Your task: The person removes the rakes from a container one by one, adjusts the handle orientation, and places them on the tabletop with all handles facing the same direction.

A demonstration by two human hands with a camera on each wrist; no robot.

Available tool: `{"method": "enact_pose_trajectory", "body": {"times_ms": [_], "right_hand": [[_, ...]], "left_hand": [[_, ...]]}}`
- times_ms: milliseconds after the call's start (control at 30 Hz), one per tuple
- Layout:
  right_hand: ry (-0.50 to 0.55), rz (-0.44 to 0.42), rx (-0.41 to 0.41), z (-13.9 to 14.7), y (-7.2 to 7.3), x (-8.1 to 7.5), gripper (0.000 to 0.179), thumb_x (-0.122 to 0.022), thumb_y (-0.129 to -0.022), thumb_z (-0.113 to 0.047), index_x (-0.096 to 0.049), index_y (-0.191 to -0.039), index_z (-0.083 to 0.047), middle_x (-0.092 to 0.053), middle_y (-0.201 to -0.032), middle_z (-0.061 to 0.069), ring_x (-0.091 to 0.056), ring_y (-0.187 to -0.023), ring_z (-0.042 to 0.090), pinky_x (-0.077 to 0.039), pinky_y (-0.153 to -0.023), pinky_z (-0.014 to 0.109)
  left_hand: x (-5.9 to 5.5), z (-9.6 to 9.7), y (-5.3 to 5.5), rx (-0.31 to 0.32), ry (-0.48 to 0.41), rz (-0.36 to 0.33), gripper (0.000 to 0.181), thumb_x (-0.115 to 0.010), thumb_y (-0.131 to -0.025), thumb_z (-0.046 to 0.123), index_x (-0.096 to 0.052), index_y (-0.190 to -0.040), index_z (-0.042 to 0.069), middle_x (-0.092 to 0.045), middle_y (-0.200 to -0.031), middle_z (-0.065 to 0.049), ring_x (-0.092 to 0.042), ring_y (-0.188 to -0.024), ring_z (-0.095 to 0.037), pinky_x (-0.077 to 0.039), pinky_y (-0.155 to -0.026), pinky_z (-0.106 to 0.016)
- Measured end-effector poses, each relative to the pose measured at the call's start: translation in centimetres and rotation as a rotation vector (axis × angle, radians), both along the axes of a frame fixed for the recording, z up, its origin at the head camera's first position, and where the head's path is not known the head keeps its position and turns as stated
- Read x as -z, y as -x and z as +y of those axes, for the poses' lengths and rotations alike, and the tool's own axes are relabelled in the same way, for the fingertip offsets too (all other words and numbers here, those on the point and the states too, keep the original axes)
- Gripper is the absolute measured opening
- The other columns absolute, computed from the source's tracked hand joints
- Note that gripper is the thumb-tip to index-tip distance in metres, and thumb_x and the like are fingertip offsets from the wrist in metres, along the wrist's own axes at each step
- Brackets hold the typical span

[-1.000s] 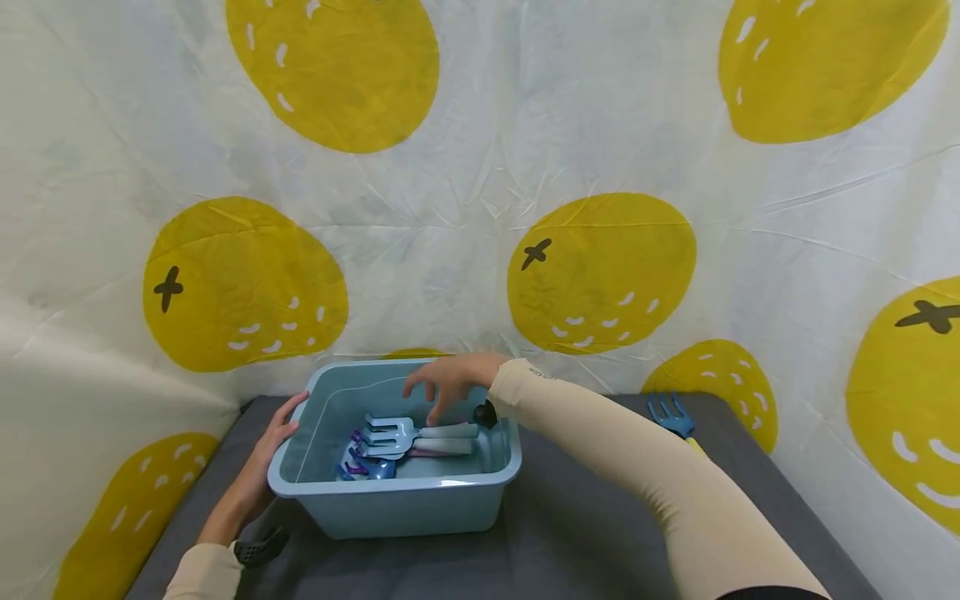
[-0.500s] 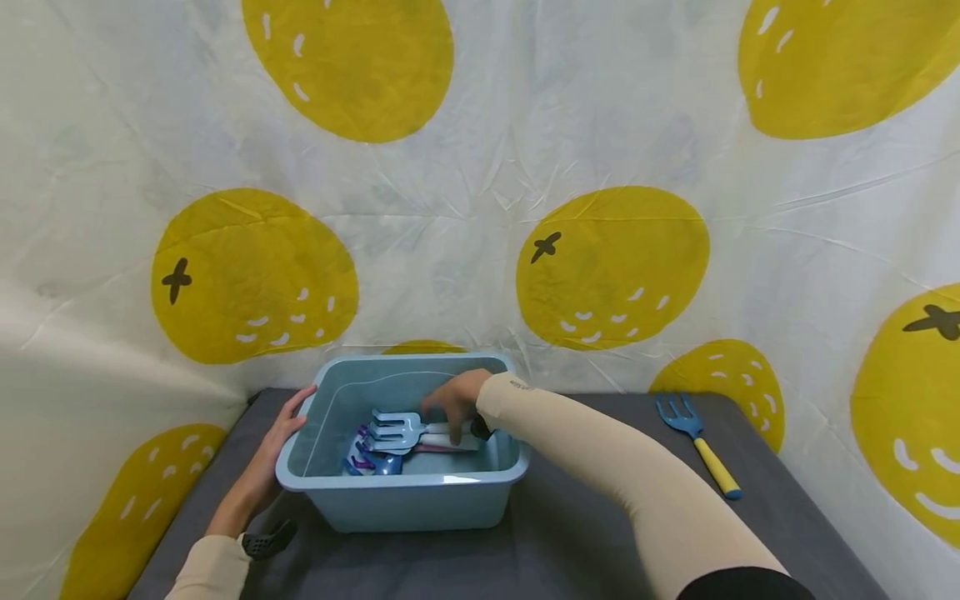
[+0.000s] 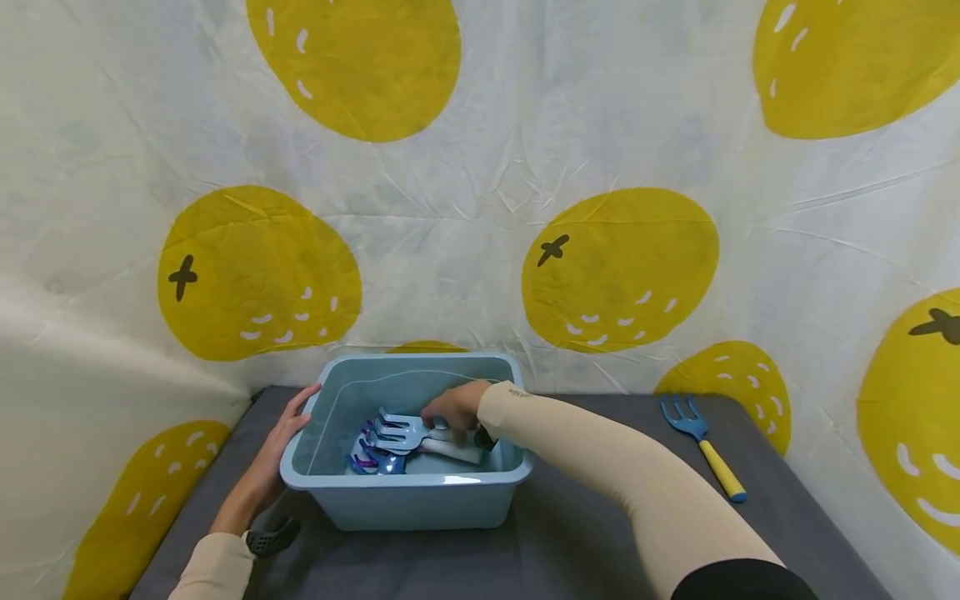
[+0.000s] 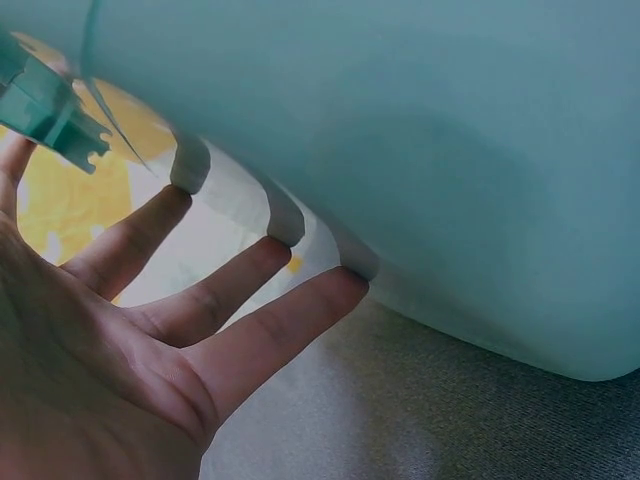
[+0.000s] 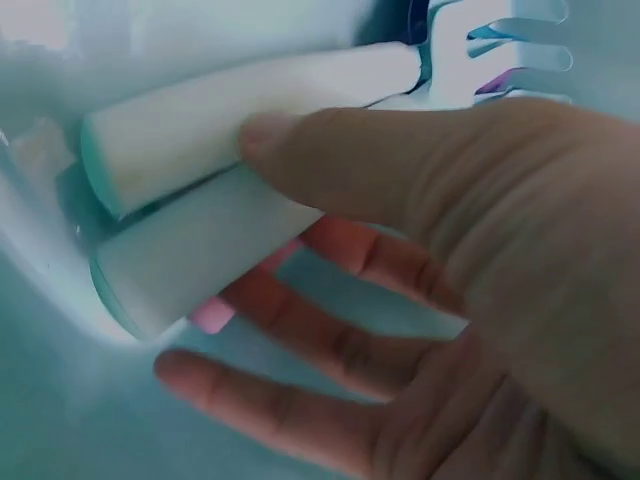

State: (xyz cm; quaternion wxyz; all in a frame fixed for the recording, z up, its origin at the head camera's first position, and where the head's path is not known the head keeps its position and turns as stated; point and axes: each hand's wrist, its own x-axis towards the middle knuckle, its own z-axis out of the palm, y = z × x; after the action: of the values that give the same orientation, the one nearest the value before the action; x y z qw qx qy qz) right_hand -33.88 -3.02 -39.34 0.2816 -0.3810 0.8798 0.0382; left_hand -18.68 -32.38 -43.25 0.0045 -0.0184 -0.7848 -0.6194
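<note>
A light blue plastic basin [image 3: 405,481] stands on the dark table. My left hand [image 3: 281,433] is at its left rim; in the left wrist view, nearly straight fingers [image 4: 290,315] touch the outer wall. Inside lie light blue hand forks [image 3: 397,433] with pale handles, overlapping darker blue and purple tines. My right hand [image 3: 456,408] reaches into the basin and grips a pale handle [image 5: 190,265], the thumb on top and fingers curled beneath. A second pale handle [image 5: 250,110] lies right alongside. Part of a pink piece [image 5: 212,315] shows beneath the gripped handle.
A blue hand fork with a yellow handle [image 3: 720,471] lies on the grey-covered table [image 3: 592,533] to the right of the basin. A white sheet [image 3: 450,275] with yellow fruit prints hangs behind and around the table.
My right hand has lowered from above the hand forks and closed on a handle; the pale handles have shifted and tilted. My left hand stays at the rim. The head view has shifted slightly.
</note>
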Motion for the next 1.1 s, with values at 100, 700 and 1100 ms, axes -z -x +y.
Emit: {"method": "enact_pose_trajectory", "body": {"times_ms": [100, 700, 1100], "right_hand": [[0.005, -0.001, -0.058, -0.3, 0.3, 0.2, 0.05, -0.078, -0.089, -0.004, -0.057, -0.12, -0.038, -0.057, -0.099, -0.001, -0.057, -0.079, 0.018, -0.049, -0.065, 0.03], [0.08, -0.082, -0.01, -0.3, 2.1, -1.1, 0.045, -0.081, -0.088, -0.01, -0.063, -0.117, -0.039, -0.056, -0.112, -0.004, -0.055, -0.092, 0.02, -0.05, -0.07, 0.032], [0.221, -0.183, -0.064, 2.2, 2.1, -8.6, 0.045, -0.078, -0.092, -0.011, -0.06, -0.131, -0.025, -0.063, -0.108, 0.008, -0.067, -0.081, 0.022, -0.062, -0.065, 0.045]], "left_hand": [[0.0, -0.1, 0.2, -0.006, 0.0, 0.001, 0.059, -0.032, -0.11, 0.045, -0.016, -0.164, 0.028, -0.007, -0.168, -0.016, -0.028, -0.141, -0.046, -0.034, -0.109, -0.07], [-0.1, -0.7, 1.4, 0.022, -0.007, -0.005, 0.058, -0.032, -0.11, 0.045, -0.015, -0.164, 0.031, -0.006, -0.168, -0.016, -0.029, -0.14, -0.046, -0.033, -0.109, -0.07], [-0.3, -0.6, 1.6, 0.03, -0.002, 0.007, 0.059, -0.032, -0.11, 0.044, -0.014, -0.164, 0.03, -0.005, -0.169, -0.016, -0.026, -0.142, -0.048, -0.031, -0.109, -0.074]]}}
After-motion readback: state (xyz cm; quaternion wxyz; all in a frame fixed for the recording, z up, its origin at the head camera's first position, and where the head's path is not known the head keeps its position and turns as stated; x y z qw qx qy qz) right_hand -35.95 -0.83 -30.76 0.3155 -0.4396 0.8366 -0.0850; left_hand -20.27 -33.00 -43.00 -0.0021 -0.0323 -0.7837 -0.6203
